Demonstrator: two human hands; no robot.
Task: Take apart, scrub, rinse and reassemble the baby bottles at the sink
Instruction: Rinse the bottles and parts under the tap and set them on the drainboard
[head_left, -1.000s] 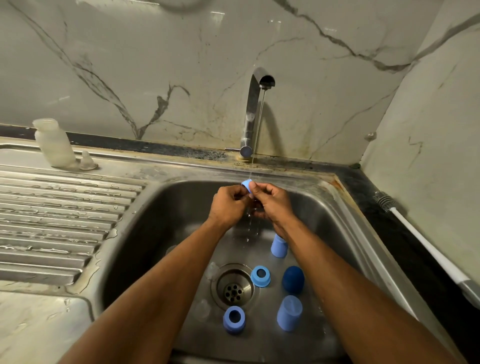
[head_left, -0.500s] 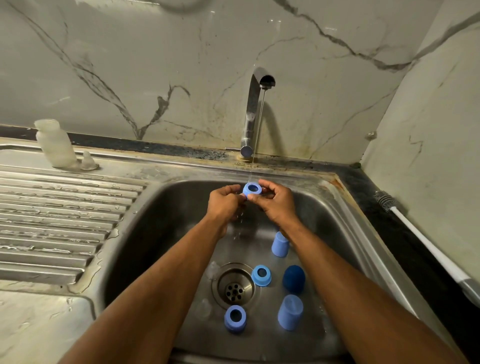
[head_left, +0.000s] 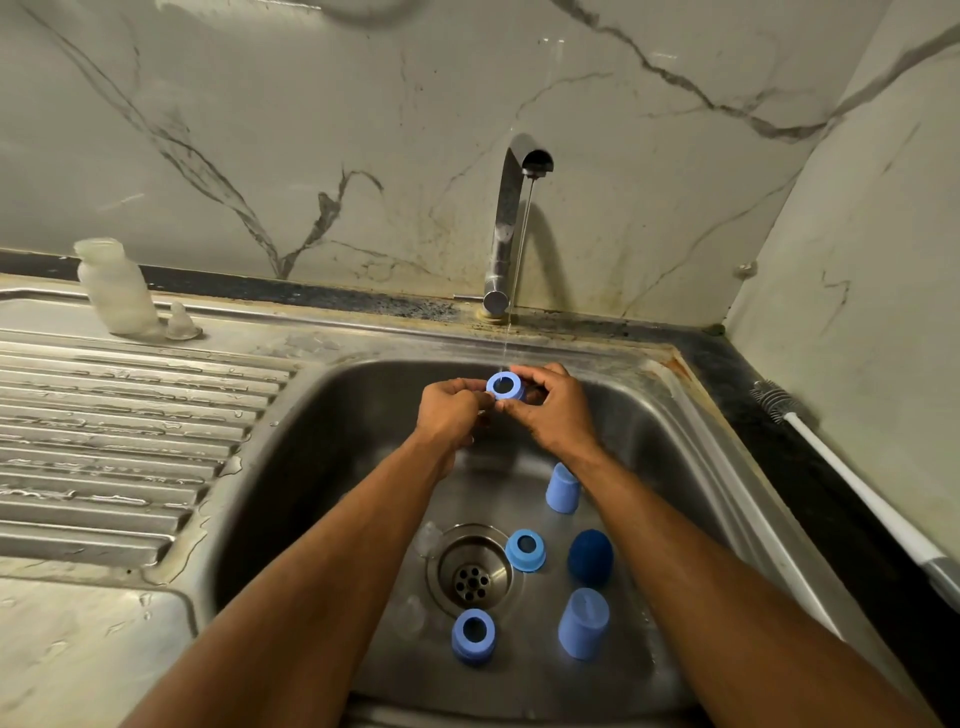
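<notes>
1. Clear teats (head_left: 410, 616) beside the drain (head_left: 471, 570) were hard to make out
2. Both hands, left hand (head_left: 451, 410) and right hand (head_left: 551, 406), pinched a blue ring (head_left: 504, 385) under the tap (head_left: 511, 223) stream
3. Blue caps (head_left: 583, 622) and rings (head_left: 525, 550) stood near the drain

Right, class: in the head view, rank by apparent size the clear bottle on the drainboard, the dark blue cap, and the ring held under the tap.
1. Clear bottle
2. Dark blue cap
3. Held ring
The cap lies nearer the camera, so that gap is unsure.

A home kitchen: steel sink (head_left: 691, 415) with ribbed drainboard (head_left: 130, 415), tap (head_left: 506, 223), marble-patterned wall (head_left: 311, 130).
</notes>
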